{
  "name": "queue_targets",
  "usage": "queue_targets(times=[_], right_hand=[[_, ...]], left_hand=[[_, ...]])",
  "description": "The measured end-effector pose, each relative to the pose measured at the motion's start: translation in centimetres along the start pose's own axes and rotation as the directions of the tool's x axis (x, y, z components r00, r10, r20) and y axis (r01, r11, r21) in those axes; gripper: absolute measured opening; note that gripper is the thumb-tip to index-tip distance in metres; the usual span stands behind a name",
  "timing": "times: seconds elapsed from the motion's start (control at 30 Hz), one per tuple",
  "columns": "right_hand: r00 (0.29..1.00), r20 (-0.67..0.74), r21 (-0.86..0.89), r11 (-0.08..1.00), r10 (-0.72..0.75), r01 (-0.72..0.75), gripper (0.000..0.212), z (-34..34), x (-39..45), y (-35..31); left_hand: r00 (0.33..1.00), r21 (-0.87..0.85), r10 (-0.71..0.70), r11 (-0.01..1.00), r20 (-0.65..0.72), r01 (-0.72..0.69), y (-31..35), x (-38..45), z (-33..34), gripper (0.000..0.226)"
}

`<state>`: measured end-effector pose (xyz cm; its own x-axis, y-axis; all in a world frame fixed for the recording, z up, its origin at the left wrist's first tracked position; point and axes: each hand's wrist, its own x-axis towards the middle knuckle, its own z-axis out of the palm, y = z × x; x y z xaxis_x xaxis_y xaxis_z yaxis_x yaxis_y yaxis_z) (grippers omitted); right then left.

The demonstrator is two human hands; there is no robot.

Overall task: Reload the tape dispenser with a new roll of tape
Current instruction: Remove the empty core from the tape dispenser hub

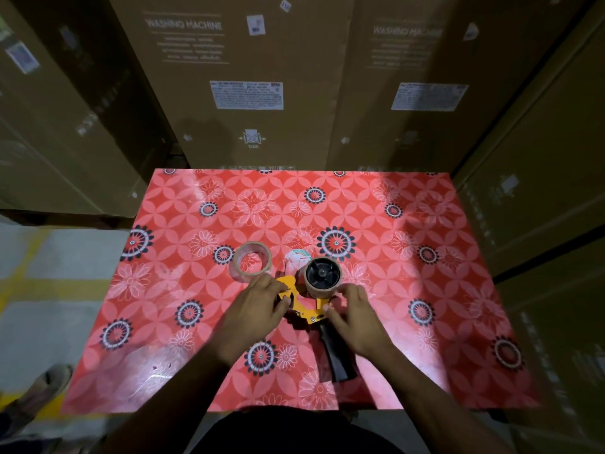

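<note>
An orange tape dispenser [296,301] with a black handle lies on the red flowered table [409,290]. A brown cardboard core [322,277] sits on its black spool. My left hand [258,309] pinches the orange frame at its left end. My right hand [355,314] touches the frame's near right part, by the handle joint. A roll of clear tape [252,262] lies flat on the table just left of the dispenser, free of both hands. A small crumpled whitish wad [296,256] lies behind the dispenser.
Tall cardboard washing-machine boxes [248,77] stand close behind the table and along both sides. A shoe [42,393] rests on the grey floor with yellow lines at the lower left.
</note>
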<state>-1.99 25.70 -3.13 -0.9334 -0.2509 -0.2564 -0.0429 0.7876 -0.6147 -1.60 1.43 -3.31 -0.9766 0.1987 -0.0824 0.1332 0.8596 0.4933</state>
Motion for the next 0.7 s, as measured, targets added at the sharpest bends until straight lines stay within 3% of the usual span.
queue_targets(times=[0.1, 0.3, 0.4, 0.6, 0.7], right_hand=[[0.984, -0.08, 0.079, 0.985, 0.16, -0.154, 0.042, -1.6, 3.1, 0.8], [0.945, 0.093, -0.044, 0.95, 0.313, -0.31, 0.042, -2.7, 8.6, -0.9], [0.933, 0.136, -0.113, 0.941, 0.333, -0.319, 0.031, -3.2, 9.6, -1.5], [0.912, 0.07, -0.17, 0.906, 0.404, -0.388, 0.011, -3.0, 10.4, -2.5], [0.908, 0.052, -0.183, 0.898, 0.415, -0.4, 0.012, -3.1, 10.6, -2.8]], left_hand=[[1.0, 0.0, -0.025, 1.0, 0.016, 0.025, 1.2, 4.0, -0.5, 0.033], [0.927, 0.024, -0.305, 0.951, 0.22, 0.307, 4.0, 9.9, 0.9, 0.034], [0.902, -0.012, -0.341, 0.934, 0.265, 0.356, 4.4, 10.3, 1.4, 0.035], [0.869, -0.055, -0.425, 0.891, 0.253, 0.451, 4.6, 10.5, 0.8, 0.044], [0.866, -0.043, -0.449, 0.883, 0.221, 0.468, 5.1, 10.5, 0.9, 0.028]])
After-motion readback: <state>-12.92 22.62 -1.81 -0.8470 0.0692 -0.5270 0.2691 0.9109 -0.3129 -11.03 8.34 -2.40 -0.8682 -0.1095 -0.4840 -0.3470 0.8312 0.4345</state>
